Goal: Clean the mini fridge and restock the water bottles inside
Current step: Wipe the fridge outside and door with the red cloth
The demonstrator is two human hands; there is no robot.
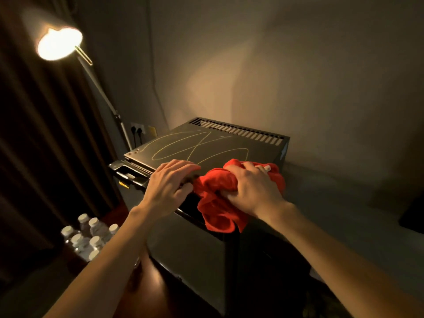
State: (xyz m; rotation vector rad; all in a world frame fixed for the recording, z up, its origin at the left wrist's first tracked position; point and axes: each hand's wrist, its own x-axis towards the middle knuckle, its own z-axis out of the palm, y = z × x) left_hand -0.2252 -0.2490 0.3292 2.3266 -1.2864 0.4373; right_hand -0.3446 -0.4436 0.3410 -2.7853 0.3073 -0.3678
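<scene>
A black mini fridge (220, 143) stands against the wall, its top marked with pale curved smear lines. A bunched red cloth (215, 191) lies on the fridge's near top edge and hangs down over its side. My right hand (250, 189) grips the cloth from above, fingers curled into the fabric. My left hand (169, 182) rests on the fridge's near edge just left of the cloth, fingertips curled at the cloth's left end. Several water bottles (89, 235) with white caps stand on the floor at the lower left.
A lit floor lamp (59, 42) leans in from the upper left, its pole running down behind the fridge. A wall socket (137, 130) with a plug sits behind the fridge's left corner. Dark curtains hang along the left. A dark object (413, 214) sits at the right edge.
</scene>
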